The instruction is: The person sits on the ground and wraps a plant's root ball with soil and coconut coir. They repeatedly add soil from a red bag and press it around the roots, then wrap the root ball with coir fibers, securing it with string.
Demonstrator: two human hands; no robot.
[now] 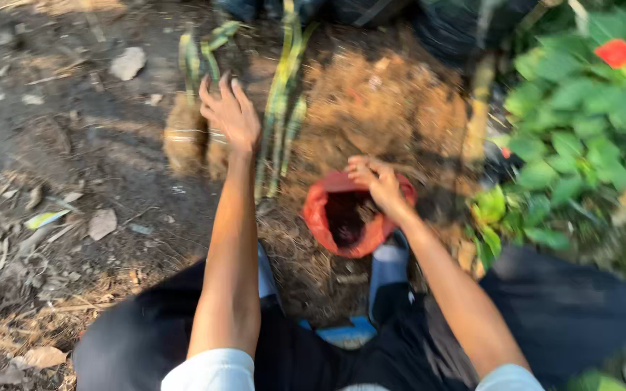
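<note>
Bare garden soil (74,137), potting mid-step: left hand (230,112) fingers splayed, empty, reaching for rooted striped cuttings (197,130); right hand (378,181) pinched red bag (327,217) rim; next probably a firm grasp.

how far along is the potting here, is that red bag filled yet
Done: the red bag stands open with dark soil inside, though how full is unclear. In hand: the right hand rests at its rim; the left hand reaches, fingers spread, toward the striped cuttings. Left: no cutting sits in the bag yet.
</note>
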